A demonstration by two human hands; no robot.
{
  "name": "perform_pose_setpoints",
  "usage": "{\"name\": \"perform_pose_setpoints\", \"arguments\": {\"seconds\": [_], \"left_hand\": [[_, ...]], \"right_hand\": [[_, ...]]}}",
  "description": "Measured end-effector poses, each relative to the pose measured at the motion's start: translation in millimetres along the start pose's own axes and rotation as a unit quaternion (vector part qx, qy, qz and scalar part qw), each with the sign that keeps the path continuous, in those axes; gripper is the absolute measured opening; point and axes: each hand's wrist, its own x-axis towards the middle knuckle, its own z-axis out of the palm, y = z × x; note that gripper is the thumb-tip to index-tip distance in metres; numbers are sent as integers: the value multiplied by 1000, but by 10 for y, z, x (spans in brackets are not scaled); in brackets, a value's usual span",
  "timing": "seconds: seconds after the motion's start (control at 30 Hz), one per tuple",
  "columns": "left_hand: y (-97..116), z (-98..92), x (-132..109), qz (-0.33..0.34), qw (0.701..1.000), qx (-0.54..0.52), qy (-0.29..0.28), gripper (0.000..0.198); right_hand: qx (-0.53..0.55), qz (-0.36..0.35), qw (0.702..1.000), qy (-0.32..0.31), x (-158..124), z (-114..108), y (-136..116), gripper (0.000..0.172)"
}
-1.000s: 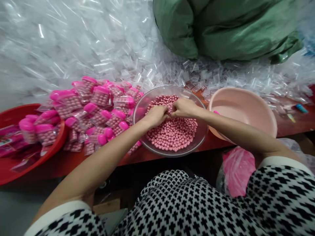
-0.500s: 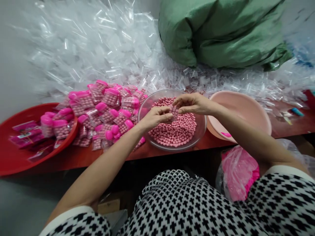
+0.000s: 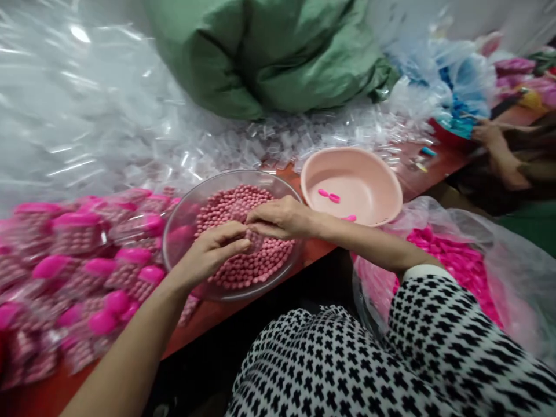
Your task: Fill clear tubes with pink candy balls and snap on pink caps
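Observation:
Above the clear bowl (image 3: pixel 174 231) of pink beads (image 3: pixel 247 269), my left hand (image 3: pixel 212 249) pinches a small clear plastic container (image 3: pixel 254 238) filled with beads. My right hand (image 3: pixel 282 217) has its fingers closed over the upper part of the same container, hiding much of it. No pink cap shows on this container. Left of the bowl lies a heap of filled clear containers (image 3: pixel 78 231) with bright pink caps. At the bowl's right, a pale pink basin (image 3: pixel 369 191) has a few pink caps (image 3: pixel 333 198) in it.
Behind the bowl spreads a pile of clear plastic containers (image 3: pixel 286 142), with a large green sack (image 3: pixel 278 63) on it. A plastic bag of pink caps (image 3: pixel 460 266) stands below the table's right edge. Another person's hand (image 3: pixel 490 136) is at far right beside blue pieces.
The view has swung to the right, bringing the bag of caps and the other person into sight. My right hand has closed in over the container; the left still holds it.

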Motion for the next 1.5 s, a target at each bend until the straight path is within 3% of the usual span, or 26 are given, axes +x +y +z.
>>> {"name": "perform_pose_setpoints", "arguments": {"seconds": [0.1, 0.2, 0.3, 0.4, 0.5, 0.6, 0.7, 0.8, 0.9, 0.97, 1.1, 1.27, 1.37, 1.5], "left_hand": [[26, 18, 62, -35, 998, -31, 41, 28], [-1, 65, 97, -90, 985, -118, 91, 34], [-60, 128, 103, -111, 970, -175, 124, 35], [-95, 194, 94, -118, 959, -214, 144, 35], [-90, 240, 84, -121, 950, -241, 158, 33], [-73, 260, 76, -118, 942, -260, 176, 33], [-61, 265, 71, -121, 937, -268, 187, 32], [-47, 271, 71, -117, 939, -274, 172, 35], [-19, 287, 75, -98, 941, -289, 149, 37], [8, 302, 75, -84, 939, -307, 128, 37], [57, 313, 64, -60, 917, -374, 124, 37], [44, 257, 43, -14, 867, -453, 209, 37], [21, 230, 37, -6, 853, -466, 233, 38], [7, 243, 44, 3, 853, -468, 230, 41]], "right_hand": [[44, 83, 995, 45, -188, -4, 33, 18], [63, 164, 983, 54, -438, -213, 223, 33], [-61, 298, 950, 63, -710, -531, 588, 21], [-188, 405, 894, -46, -952, -720, 983, 21], [-215, 434, 864, -136, -1105, -690, 1239, 39], [-220, 436, 856, -173, -1155, -598, 1323, 40], [-169, 422, 885, -97, -1130, -595, 1275, 37], [88, 387, 916, 63, -1006, -637, 1095, 56], [351, 311, 870, 149, -744, -590, 792, 56], [409, 264, 854, 184, -513, -481, 564, 47], [433, 219, 840, 244, -70, -137, 207, 51], [475, 179, 823, 254, 169, 227, 98, 49], [438, 166, 850, 240, 144, 227, 93, 51], [292, 155, 926, 183, 72, 21, -4, 46]]}}
